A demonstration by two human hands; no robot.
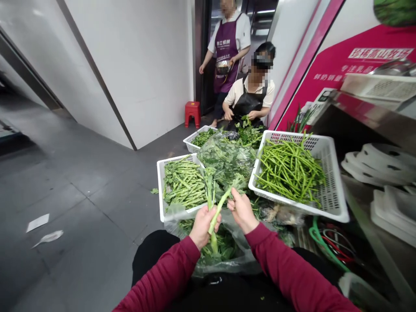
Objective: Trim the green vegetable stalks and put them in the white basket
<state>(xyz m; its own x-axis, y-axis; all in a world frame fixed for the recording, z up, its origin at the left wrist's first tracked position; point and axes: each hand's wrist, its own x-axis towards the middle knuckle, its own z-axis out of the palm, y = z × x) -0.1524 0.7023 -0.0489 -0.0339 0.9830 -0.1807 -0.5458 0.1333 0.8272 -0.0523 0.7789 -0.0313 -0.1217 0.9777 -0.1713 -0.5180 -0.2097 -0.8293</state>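
Observation:
My left hand (204, 225) is closed around the lower part of green vegetable stalks (221, 207), which have small leafy tops. My right hand (241, 208) pinches at the upper part of the slanting stalk, close to its head. Below both hands lies an open clear plastic bag (242, 260) with leafy greens inside. Left of the hands, a white basket (160, 190) holds many cut stalks. To the right, a larger white basket (338, 182) is filled with long thin green stems. Between the baskets sits a heap of leafy greens (227, 156) partly under clear plastic.
A seated person (251, 97) in a black apron handles greens beyond the heap, beside a small white basket (188, 144). Another person (225, 52) stands behind. A red stool (192, 114) is by the wall. White trays (394, 208) and a green hose (320, 242) are at right.

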